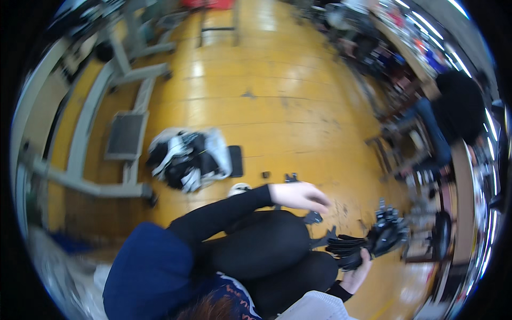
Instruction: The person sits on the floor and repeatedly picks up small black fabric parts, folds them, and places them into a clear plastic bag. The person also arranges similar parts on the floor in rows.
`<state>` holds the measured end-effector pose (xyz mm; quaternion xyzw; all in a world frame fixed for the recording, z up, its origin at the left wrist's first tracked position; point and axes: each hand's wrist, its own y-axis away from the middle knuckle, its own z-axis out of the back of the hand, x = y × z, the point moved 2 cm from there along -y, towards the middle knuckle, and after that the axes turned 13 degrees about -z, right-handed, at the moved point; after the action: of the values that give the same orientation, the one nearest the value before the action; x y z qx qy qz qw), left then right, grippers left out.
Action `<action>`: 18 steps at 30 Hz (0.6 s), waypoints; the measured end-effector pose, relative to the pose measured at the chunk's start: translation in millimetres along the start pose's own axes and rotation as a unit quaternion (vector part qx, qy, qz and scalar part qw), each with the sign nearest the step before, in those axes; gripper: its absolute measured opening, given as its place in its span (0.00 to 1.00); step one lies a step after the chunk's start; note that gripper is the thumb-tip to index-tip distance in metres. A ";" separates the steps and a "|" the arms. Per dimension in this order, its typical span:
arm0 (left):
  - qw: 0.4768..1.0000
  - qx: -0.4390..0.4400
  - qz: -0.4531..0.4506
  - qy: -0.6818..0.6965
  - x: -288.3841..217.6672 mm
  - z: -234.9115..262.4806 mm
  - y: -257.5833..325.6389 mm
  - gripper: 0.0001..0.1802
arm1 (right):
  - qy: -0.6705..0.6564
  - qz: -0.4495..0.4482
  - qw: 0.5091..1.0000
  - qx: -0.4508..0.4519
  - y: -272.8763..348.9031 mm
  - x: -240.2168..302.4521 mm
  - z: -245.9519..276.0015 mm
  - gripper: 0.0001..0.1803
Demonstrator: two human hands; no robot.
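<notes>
I sit on a yellow wooden floor [277, 106] with my black-trousered knees [266, 250] drawn up. My left hand [300, 196] reaches out in a black sleeve over the floor, fingers bent down and blurred; whether it holds anything does not show. Small black plastic parts lie close to it: one [313, 217] just beneath the fingers, another [290, 177] behind the wrist. My right hand [356, 273], low at the right, grips a bundle of black plastic pieces [373, 240] that fans out beyond my knee.
An open white bag [186, 159] with black and white items lies to the left, a flat black pad [235, 161] beside it. A grey metal frame [125, 133] stands further left. Another person [458, 104] sits at the right by cluttered tables and a stool [441, 234].
</notes>
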<state>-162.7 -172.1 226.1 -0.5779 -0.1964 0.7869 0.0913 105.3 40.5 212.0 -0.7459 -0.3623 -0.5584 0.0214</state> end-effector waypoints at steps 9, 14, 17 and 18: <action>0.901 -0.358 -0.070 0.234 -60.9 -19.6 5.7 0.20 | 0.642 0.346 0.662 0.172 68.5 12.0 -218.5 0.47; 0.843 -0.504 -0.013 0.191 -11.9 20.5 84.7 0.13 | 0.650 0.242 0.641 0.329 62.4 10.3 -238.3 0.35; 0.851 -0.519 0.069 0.037 24.9 54.4 153.3 0.14 | 0.679 0.213 0.601 0.364 34.2 1.7 -241.1 0.26; 0.842 -0.528 0.111 0.029 43.3 62.0 177.8 0.14 | 0.690 0.179 0.593 0.375 21.5 -6.3 -245.5 0.24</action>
<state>-220.1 -329.9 130.3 -0.5795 -0.5137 0.5517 -0.3098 -84.1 -85.8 306.9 -0.1137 -0.2757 -0.7059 0.6425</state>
